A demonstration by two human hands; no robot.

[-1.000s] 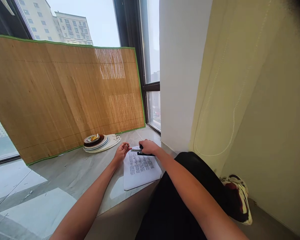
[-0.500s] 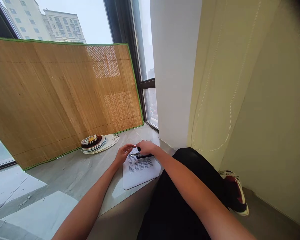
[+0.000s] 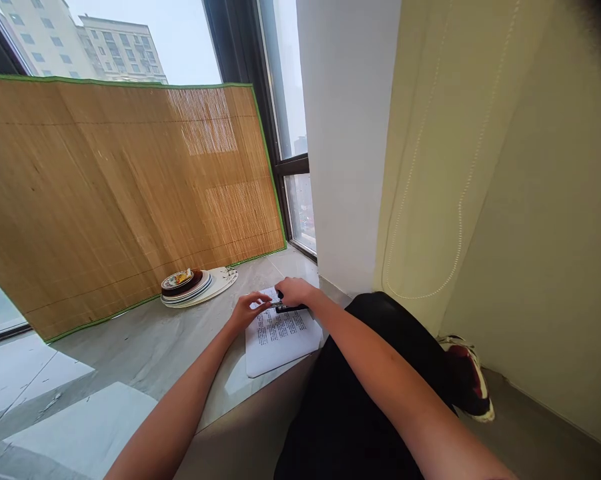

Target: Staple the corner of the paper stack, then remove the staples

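Over the printed sheets [image 3: 283, 347] on the ledge, my right hand [image 3: 296, 292] is closed around the upper part of a black stapler [image 3: 293, 309]. The stapler appears opened, its silver metal channel pointing left. My left hand [image 3: 247, 311] comes in from the left with thumb and fingers pinched together at the tip of that channel. Whatever may be between those fingertips is too small to make out. The right palm hides much of the stapler's top.
A stack of plates [image 3: 185, 288] stands on the marble ledge [image 3: 150, 360] to the left. Behind it a bamboo mat [image 3: 120, 193] leans against the window. My bent leg [image 3: 380, 333] is close by the ledge's right edge. A beaded cord [image 3: 460, 220] hangs by the wall.
My left fingertips have moved down from beside the right fingers to the stapler's metal end. My right hand has stayed on the stapler, shifting only slightly. The sheets lie as before.
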